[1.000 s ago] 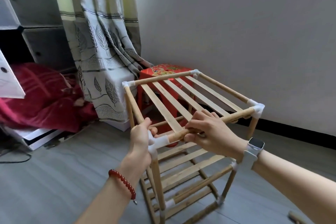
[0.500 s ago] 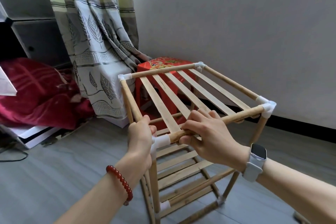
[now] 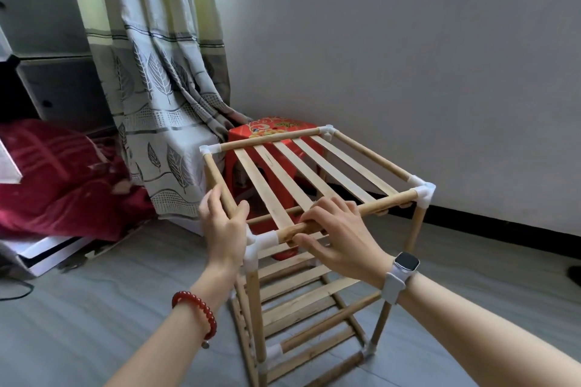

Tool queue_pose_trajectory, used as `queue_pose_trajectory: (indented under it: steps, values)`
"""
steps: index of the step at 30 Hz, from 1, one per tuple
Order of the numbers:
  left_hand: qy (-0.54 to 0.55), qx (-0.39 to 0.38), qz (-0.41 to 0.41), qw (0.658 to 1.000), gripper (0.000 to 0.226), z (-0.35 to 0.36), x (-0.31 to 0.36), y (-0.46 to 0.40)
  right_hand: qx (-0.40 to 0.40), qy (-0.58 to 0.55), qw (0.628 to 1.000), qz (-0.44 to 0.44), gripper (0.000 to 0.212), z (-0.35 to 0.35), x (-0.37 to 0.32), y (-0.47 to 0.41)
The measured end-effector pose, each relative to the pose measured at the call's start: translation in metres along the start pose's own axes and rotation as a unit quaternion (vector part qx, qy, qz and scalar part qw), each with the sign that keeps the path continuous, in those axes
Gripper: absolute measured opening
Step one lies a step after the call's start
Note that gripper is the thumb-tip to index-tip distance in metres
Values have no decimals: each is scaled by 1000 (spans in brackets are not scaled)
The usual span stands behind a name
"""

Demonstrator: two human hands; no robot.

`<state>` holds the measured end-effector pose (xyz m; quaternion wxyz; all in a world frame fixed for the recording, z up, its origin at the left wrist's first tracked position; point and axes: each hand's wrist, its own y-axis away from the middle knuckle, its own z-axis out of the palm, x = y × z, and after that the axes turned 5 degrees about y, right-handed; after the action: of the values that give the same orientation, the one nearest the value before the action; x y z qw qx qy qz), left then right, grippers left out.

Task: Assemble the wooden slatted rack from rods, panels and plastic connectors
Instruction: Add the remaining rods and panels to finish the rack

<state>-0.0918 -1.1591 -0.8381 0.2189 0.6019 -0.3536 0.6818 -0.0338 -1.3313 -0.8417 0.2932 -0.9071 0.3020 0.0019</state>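
Note:
The wooden slatted rack [image 3: 317, 173] stands upright on the floor, with several flat slats across its top level and more slatted levels below. White plastic connectors join the rods at the corners, such as the near left one [image 3: 262, 242] and the right one [image 3: 424, 193]. My left hand [image 3: 224, 223] grips the top left side rod just behind the near left corner. My right hand [image 3: 333, 236] lies over the top front rod [image 3: 386, 203], fingers across the slat ends and thumb under the rod.
A red plastic stool [image 3: 273, 132] stands behind the rack against the wall. A leaf-patterned curtain [image 3: 157, 88] hangs at the left, with red bedding [image 3: 56, 179] and a white board beside it. Grey floor surrounds the rack.
My left hand has slid from the near left connector back onto the side rod. The view has tilted upward. My right hand stays on the front rod.

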Motion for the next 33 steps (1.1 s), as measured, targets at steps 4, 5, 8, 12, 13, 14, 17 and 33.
queue_pose_trajectory:
  steps: [4, 5, 8, 12, 13, 14, 17, 33]
  values:
    - [-115, -110, 234, 959, 26, -4, -3, 7, -4, -54, 998, 41, 36, -3, -1, 4]
    - [-145, -140, 275, 940, 32, -3, -4, 6, -9, -71, 996, 55, 28, -4, 2, 3]
    - [-215, -237, 349, 881, 47, 5, -5, 11, -9, -107, 988, 112, 33, -17, 24, 3]
    - [-322, -300, 461, 771, 54, 39, -10, 32, 43, -82, 972, 217, 30, -44, 69, 23]
    - [-340, -287, 478, 757, 55, 51, -8, 38, 50, -73, 968, 233, 25, -50, 77, 29]
    - [-348, -270, 488, 753, 55, 62, -5, 44, 46, -67, 967, 243, 22, -54, 83, 35]
    - [-334, -230, 503, 763, 56, 95, 5, 63, 64, -70, 960, 262, 16, -61, 93, 49]
    - [-355, -179, 505, 766, 48, 142, -4, 89, -2, -289, 811, 509, 30, -74, 128, 42]
